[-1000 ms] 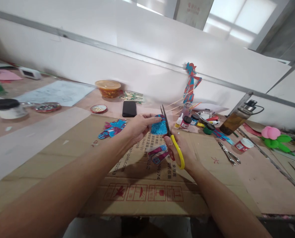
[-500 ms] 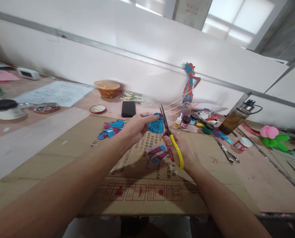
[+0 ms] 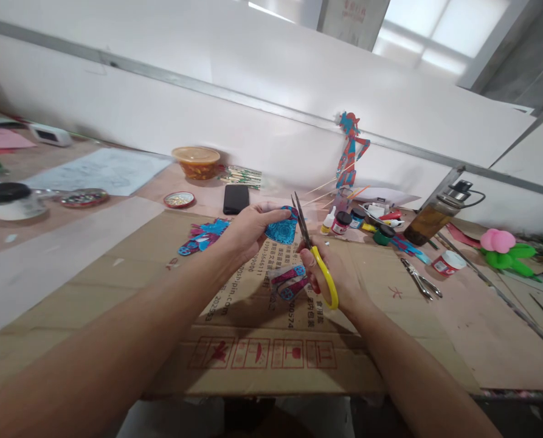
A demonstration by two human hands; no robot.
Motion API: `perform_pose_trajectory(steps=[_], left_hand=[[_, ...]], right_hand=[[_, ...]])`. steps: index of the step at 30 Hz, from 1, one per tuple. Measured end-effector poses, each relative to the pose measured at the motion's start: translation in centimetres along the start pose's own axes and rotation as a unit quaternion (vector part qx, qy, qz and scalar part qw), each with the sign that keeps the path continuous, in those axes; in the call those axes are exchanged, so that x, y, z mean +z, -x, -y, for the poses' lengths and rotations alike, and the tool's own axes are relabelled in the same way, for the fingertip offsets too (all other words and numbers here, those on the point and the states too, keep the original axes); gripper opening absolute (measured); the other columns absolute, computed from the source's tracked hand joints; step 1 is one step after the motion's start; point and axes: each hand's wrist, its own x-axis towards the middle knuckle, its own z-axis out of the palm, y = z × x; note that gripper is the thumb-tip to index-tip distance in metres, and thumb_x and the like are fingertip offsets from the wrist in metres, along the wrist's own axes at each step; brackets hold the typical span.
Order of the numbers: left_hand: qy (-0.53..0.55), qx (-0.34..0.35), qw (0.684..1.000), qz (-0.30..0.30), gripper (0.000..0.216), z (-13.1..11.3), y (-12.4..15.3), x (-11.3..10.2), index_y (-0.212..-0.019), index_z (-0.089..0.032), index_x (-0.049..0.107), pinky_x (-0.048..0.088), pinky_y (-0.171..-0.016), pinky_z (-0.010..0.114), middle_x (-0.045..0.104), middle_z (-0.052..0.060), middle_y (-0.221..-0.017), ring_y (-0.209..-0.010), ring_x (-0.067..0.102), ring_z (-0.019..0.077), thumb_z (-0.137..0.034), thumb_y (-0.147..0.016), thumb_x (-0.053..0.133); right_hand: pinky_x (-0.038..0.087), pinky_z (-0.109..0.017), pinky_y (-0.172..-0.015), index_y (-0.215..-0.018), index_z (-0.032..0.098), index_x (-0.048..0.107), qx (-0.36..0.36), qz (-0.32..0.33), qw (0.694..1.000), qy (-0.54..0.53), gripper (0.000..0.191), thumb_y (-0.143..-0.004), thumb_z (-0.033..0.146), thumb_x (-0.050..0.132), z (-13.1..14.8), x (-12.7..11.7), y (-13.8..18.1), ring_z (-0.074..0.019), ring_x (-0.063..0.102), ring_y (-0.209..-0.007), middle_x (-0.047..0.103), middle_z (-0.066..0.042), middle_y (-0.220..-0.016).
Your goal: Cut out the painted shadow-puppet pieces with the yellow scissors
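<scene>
My left hand (image 3: 248, 230) pinches a small blue patterned cut-out piece (image 3: 283, 231) and holds it up above the cardboard sheet (image 3: 129, 286). My right hand (image 3: 332, 277) grips yellow-handled scissors (image 3: 314, 255), blades slightly apart and pointing up, right beside the piece's right edge. A pink and blue cut-out piece (image 3: 289, 281) lies on the cardboard under my hands. Another blue and pink cut-out (image 3: 204, 236) lies to the left of my left hand.
A black phone (image 3: 236, 199), an orange lidded tub (image 3: 196, 162) and sticks stand at the back. Paint jars (image 3: 342, 222), a bottle (image 3: 438, 213), pliers (image 3: 421, 280) and a pink and green toy (image 3: 501, 248) lie right. A painted puppet figure (image 3: 349, 149) leans on the white wall.
The blue piece has turned a little in my left hand and the scissors have shifted slightly left and down along its edge. Nothing else has moved.
</scene>
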Motion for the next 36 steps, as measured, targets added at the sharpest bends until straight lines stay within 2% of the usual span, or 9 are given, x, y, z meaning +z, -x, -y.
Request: perform_pose_trajectory(steps=[8,15,19,25,36], left_hand=[[0.021,-0.018,1.000,0.008,0.023,0.6,0.2,0.4,-0.069,-0.017,0.082,0.054,-0.061,0.023,0.079,0.003,-0.068,-0.059,0.065,0.0117,-0.020,-0.061,0.103],[0.014,-0.016,1.000,0.012,0.023,0.3,0.2,0.4,-0.064,-0.018,0.081,0.055,-0.062,0.023,0.079,0.004,-0.069,-0.059,0.065,0.0116,-0.019,-0.062,0.104],[-0.005,-0.013,1.000,0.012,0.021,0.1,0.0,0.1,-0.066,-0.017,0.083,0.056,-0.063,0.025,0.083,0.007,-0.073,-0.061,0.068,0.0135,-0.020,-0.063,0.104],[-0.005,-0.005,1.000,0.020,0.023,-0.2,0.0,-0.1,-0.067,-0.017,0.084,0.057,-0.063,0.024,0.083,0.007,-0.074,-0.063,0.069,0.0138,-0.021,-0.060,0.106],[0.032,-0.031,0.999,-0.001,0.017,0.1,0.4,0.7,-0.068,-0.015,0.082,0.053,-0.059,0.020,0.079,0.003,-0.067,-0.059,0.065,0.0108,-0.011,-0.066,0.098]], right_hand=[[0.035,-0.025,-0.044,-0.105,0.025,0.068,-0.004,-0.003,1.000,-0.001,0.047,-0.102,0.072,0.070,0.4,0.1,0.2,-0.0126,0.040,-0.046,0.046,0.008,-0.059],[0.038,-0.027,-0.049,-0.112,0.026,0.071,-0.044,-0.008,0.999,0.012,0.050,-0.100,0.075,0.069,2.0,0.1,0.3,-0.0164,0.046,-0.058,0.055,0.002,-0.069],[0.037,-0.028,-0.050,-0.116,0.025,0.071,-0.050,-0.001,0.999,0.017,0.056,-0.098,0.078,0.066,2.4,0.0,0.3,-0.0166,0.043,-0.059,0.055,0.002,-0.072],[0.038,-0.027,-0.053,-0.105,0.025,0.069,-0.091,-0.009,0.995,0.028,0.057,-0.096,0.081,0.066,3.0,-0.1,0.3,-0.0164,0.044,-0.064,0.055,0.001,-0.075],[0.038,-0.026,-0.045,-0.126,0.024,0.069,-0.026,0.013,0.999,0.024,0.061,-0.103,0.080,0.059,1.3,0.1,0.3,-0.0135,0.041,-0.052,0.060,0.001,-0.074]])
